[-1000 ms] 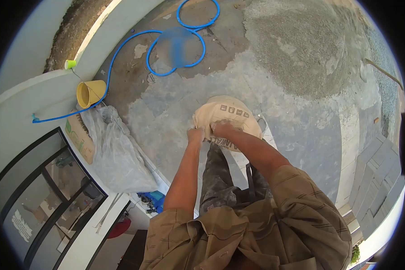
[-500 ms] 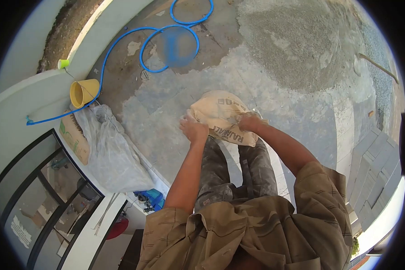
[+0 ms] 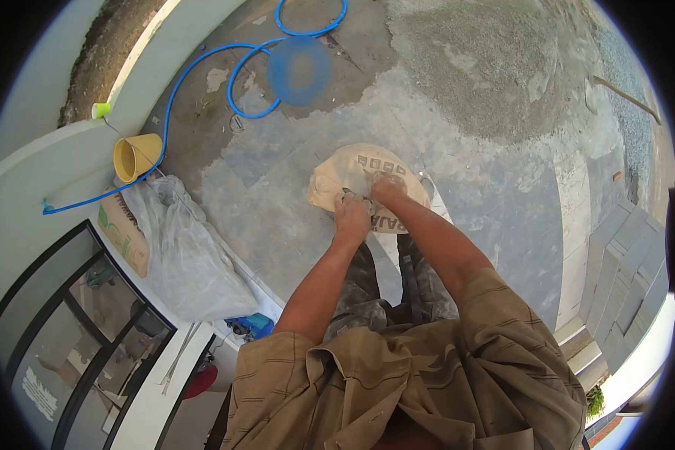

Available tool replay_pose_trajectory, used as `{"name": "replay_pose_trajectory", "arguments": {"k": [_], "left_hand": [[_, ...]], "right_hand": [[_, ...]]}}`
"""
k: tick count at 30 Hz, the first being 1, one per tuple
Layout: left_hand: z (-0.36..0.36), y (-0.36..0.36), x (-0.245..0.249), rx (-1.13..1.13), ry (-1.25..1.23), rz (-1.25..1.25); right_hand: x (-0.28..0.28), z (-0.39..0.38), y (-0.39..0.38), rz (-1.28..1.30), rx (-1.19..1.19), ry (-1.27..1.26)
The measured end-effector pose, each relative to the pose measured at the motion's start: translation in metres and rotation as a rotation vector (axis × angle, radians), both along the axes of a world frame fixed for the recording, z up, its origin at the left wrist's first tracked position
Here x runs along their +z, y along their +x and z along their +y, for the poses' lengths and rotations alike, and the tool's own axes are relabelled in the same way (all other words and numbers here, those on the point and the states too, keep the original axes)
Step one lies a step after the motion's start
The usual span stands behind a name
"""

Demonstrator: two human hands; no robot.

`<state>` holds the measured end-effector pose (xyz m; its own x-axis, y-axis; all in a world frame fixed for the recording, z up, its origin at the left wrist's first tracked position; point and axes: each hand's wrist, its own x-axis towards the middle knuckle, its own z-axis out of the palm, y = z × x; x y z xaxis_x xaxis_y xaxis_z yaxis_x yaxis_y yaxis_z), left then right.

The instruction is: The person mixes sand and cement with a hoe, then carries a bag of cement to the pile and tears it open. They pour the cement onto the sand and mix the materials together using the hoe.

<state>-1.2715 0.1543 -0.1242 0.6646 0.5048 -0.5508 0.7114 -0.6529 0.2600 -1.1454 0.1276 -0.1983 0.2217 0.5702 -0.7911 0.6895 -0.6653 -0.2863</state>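
Observation:
A tan paper cement bag with dark printed letters stands on the grey floor just in front of my legs. Both of my hands are close together at its middle. My left hand is closed on the paper at the near side, fingers curled inward. Just beyond it and to the right, my right hand is closed on the bag too, its knuckles up. Pale dust coats the fingers. The gripped paper is partly hidden under the hands, and my forearm covers part of the lettering.
At left are a yellow bucket, a crumpled plastic sheet and another printed bag. A blue hose loops across the floor. A grey sand pile, a long handle and stacked grey slabs are to the right.
My hands were apart at the bag's two sides; now they have come together at its middle. The bag's near edge has shifted, and its left side bulges out more.

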Motion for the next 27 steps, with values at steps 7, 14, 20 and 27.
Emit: {"name": "replay_pose_trajectory", "arguments": {"k": [7,14,20,27], "left_hand": [[-0.019,-0.045,0.025,0.03,0.011,-0.222],[-0.034,0.033,0.017,-0.013,-0.131,0.02],[-0.043,0.003,0.028,-0.037,-0.058,-0.104],[-0.047,0.074,0.0,0.018,-0.241,0.171]], "right_hand": [[0.056,0.027,0.067,0.01,0.22,-0.067],[0.01,-0.053,0.062,-0.097,-0.028,0.114],[0.003,-0.065,0.06,0.046,-0.277,0.161],[-0.021,-0.09,0.058,0.005,-0.006,0.085]]}}
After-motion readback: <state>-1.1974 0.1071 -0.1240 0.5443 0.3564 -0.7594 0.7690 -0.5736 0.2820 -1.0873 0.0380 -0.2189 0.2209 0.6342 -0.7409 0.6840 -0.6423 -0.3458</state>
